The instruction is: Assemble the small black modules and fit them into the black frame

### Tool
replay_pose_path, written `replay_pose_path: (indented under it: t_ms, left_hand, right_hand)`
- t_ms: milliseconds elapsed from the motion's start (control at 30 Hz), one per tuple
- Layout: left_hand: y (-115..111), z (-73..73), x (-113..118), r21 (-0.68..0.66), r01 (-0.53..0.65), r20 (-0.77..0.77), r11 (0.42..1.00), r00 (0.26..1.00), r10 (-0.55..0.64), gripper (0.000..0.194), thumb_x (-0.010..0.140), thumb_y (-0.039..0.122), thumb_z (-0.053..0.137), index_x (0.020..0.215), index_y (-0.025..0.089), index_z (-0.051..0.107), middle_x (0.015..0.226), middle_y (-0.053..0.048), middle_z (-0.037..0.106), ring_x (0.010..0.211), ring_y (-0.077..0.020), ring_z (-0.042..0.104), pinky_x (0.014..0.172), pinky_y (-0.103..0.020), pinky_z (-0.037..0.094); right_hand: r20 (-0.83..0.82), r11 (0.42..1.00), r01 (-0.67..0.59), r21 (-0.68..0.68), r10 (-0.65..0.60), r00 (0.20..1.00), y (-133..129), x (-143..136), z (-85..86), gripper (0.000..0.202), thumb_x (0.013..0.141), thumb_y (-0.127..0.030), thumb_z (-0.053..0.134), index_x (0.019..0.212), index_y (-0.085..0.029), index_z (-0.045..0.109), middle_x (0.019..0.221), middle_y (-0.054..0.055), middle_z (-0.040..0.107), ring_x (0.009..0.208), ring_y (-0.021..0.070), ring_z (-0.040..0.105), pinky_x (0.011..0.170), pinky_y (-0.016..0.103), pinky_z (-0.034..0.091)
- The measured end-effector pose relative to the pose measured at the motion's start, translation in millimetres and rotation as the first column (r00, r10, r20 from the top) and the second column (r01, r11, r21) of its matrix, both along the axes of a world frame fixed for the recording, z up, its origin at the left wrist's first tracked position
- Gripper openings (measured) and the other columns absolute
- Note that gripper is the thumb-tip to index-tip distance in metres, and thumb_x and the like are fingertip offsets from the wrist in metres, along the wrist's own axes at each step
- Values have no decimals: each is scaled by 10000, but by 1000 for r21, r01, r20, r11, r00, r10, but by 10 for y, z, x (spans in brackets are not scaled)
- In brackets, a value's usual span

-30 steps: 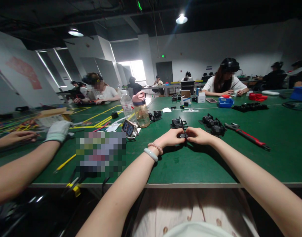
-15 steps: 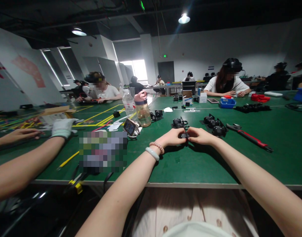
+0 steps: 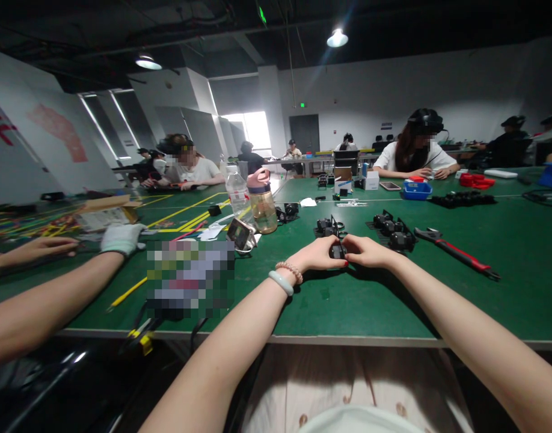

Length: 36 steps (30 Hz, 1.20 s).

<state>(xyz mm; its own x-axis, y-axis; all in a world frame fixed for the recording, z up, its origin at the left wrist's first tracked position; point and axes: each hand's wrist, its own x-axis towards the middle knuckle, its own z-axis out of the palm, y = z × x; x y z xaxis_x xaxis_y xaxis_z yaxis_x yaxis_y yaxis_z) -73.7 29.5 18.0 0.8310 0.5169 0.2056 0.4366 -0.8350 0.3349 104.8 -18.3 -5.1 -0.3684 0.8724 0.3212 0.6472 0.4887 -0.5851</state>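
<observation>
A small black part [image 3: 337, 251] is held between my two hands just above the green table [image 3: 312, 313]. My left hand [image 3: 321, 252] pinches it from the left, fingers closed round its edge. From the right, my right hand [image 3: 367, 251] grips the same part with thumb and fingertips. Right behind my fingers stand more black parts [image 3: 326, 226]. A cluster of black parts [image 3: 392, 230] lies beyond my right hand, and a wrench with red and black handles [image 3: 459, 252] rests to its right.
At the left, a co-worker's gloved hand [image 3: 120, 239] and bare hand reach over the table. A clear bottle [image 3: 237, 191], an amber bottle [image 3: 263, 210] and a small screen device [image 3: 241, 233] stand left of my hands. Farther back sits a blue bin [image 3: 417, 190].
The black part between my hands has turned, so its upright thin edge no longer shows and a rounded face is visible. My fingers have shifted slightly around it.
</observation>
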Motion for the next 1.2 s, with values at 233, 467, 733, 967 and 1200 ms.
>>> replay_pose_path:
  t_ms: [233, 467, 733, 967, 1200]
  left_hand:
    - [41, -42, 3, 17, 13, 13, 1000, 1000, -13, 486, 631, 439, 549, 1015, 149, 477, 948, -57, 573, 800, -177, 543, 693, -263, 416]
    - [22, -18, 13, -5, 16, 24, 1000, 1000, -16, 489, 629, 434, 556, 1015, 143, 485, 968, -61, 574, 825, -181, 543, 719, -269, 414]
    - [18, -22, 20, 12, 9, 24, 1000, 1000, -9, 485, 616, 404, 568, 1012, 137, 487, 950, -63, 570, 811, -185, 538, 703, -273, 414]
    - [56, -58, 6, 38, -24, 10, 999, 1000, 24, 488, 593, 409, 575, 992, 143, 486, 895, -55, 574, 761, -176, 539, 664, -268, 415]
    - [2, 12, -20, 92, -86, 2, 992, 996, 86, 471, 562, 388, 586, 957, 149, 494, 870, -51, 570, 745, -181, 536, 616, -253, 403]
  right_hand:
    - [45, 1000, -19, 20, 18, 999, -9, 12, 13, 265, 659, -246, 520, 897, -134, 491, 821, 34, 568, 724, 142, 506, 640, 252, 383]
    - [77, 1000, -20, 23, 19, 997, 6, 23, 3, 292, 652, -269, 540, 909, -139, 490, 824, 34, 568, 714, 141, 503, 632, 254, 387]
    - [81, 1000, -18, 10, 18, 997, 25, 30, -5, 331, 634, -273, 564, 926, -133, 495, 871, 55, 578, 763, 158, 518, 669, 274, 399]
    - [68, 999, -35, 10, 34, 997, 36, 33, -16, 322, 638, -229, 561, 939, -137, 495, 908, 58, 583, 800, 157, 530, 702, 276, 410]
    - [73, 1000, -16, 1, 16, 997, 68, 37, -48, 339, 626, -191, 573, 954, -140, 504, 917, 63, 585, 818, 161, 535, 726, 287, 417]
